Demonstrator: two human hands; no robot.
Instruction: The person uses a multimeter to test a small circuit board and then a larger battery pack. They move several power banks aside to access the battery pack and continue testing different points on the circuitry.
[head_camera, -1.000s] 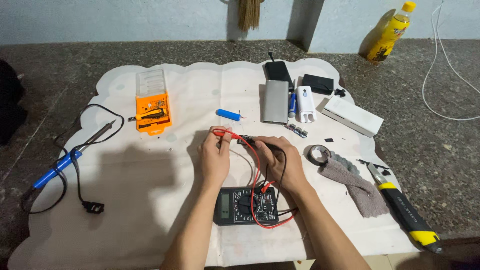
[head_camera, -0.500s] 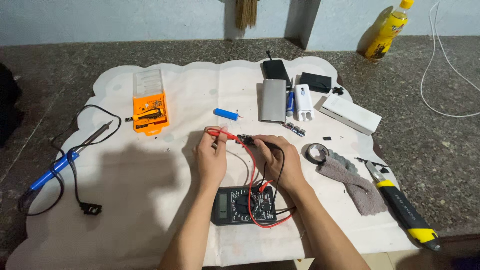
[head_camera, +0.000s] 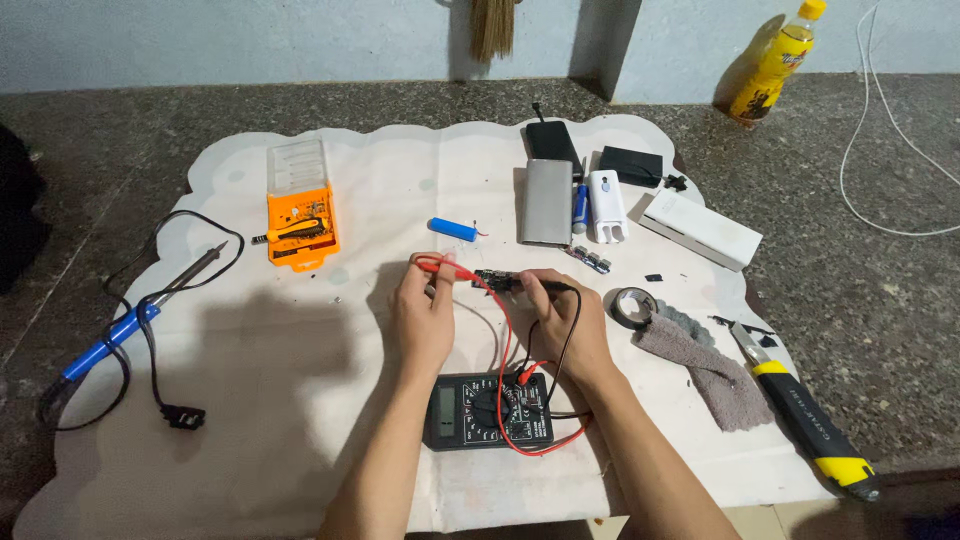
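Note:
My left hand (head_camera: 422, 318) grips the red probe (head_camera: 436, 263) of a black multimeter (head_camera: 487, 410), its tip aimed right at a small dark circuit board (head_camera: 495, 279) on the white mat. The black probe (head_camera: 545, 286) is pinched in my right hand (head_camera: 566, 322) and meets the board's right end. Red and black leads loop from both probes back to the meter, which lies between my forearms.
A blue cylindrical cell (head_camera: 454, 230) lies above my hands. An orange screwdriver kit (head_camera: 300, 213) and a blue soldering iron (head_camera: 130, 322) sit left. A silver power bank (head_camera: 547, 201), white casings, tape roll (head_camera: 632, 305), grey cloth (head_camera: 706, 360) and yellow utility knife (head_camera: 810, 425) sit right. A yellow bottle (head_camera: 769, 62) stands far back.
Both hands stay on the probes over the board. The view has shifted slightly; the probes and board look much the same.

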